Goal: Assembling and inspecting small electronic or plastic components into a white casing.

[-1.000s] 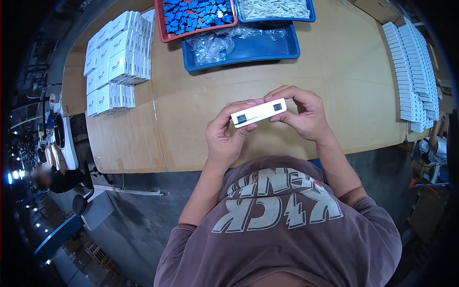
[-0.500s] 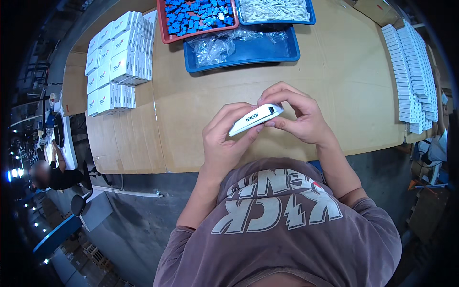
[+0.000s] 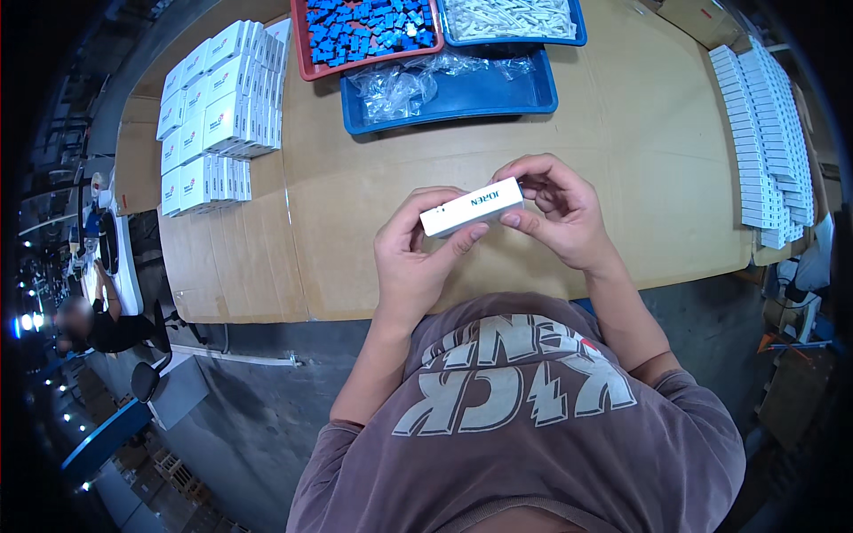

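Note:
Above the near part of the table I hold a slim white box (image 3: 472, 210) with dark print along its upturned long side. My left hand (image 3: 411, 244) grips its left end, thumb along the near edge and fingers curled round behind. At the right end, my right hand (image 3: 566, 220) pinches the box, thumb at the near corner and bent fingers at the far one. The box lies slightly tilted, its right end a little farther from me. What the fingers cover at its back and right end is hidden.
Stacked white boxes (image 3: 222, 102) stand at the back left, more white boxes (image 3: 755, 147) at the right edge. Behind my hands lie a blue tray (image 3: 480, 114) with clear plastic bags, a red tray (image 3: 373, 60) of blue parts and another blue tray (image 3: 520, 42) of white pieces. Another person (image 3: 115, 311) sits far left.
The box has been rolled in my hands, so a broader printed side now faces up. The dark slot seen at its right end is out of sight. My right fingers have shifted round that end.

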A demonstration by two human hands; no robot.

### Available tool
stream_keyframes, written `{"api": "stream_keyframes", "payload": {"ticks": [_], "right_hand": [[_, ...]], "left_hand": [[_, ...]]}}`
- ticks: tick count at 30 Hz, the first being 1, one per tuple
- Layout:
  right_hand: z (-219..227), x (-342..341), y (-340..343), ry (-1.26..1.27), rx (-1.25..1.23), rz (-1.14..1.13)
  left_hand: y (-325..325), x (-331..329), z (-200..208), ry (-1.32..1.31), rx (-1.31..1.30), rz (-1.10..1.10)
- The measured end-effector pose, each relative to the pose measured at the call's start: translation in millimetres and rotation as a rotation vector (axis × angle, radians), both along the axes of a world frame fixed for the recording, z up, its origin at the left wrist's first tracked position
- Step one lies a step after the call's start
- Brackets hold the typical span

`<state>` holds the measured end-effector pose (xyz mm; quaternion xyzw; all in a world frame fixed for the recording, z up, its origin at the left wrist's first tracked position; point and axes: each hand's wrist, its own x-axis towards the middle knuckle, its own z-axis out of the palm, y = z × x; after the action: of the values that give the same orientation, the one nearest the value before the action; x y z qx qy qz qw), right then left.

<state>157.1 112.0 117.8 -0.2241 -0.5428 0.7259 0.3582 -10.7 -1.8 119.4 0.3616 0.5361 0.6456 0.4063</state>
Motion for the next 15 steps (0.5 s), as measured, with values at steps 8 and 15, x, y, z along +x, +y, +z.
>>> {"api": "stream_keyframes", "payload": {"ticks": [8,15], "right_hand": [[4.4,11.0,16.6,-0.199,0.417,0.175],[-20.2,3.6,15.0,-0.109,0.093,0.091]], "left_hand": [[-2.1,-2.9,-1.7,0.311,-0.042,-0.086],[18.4,9.0,-13.5,0.128,0.02,0.14]]}}
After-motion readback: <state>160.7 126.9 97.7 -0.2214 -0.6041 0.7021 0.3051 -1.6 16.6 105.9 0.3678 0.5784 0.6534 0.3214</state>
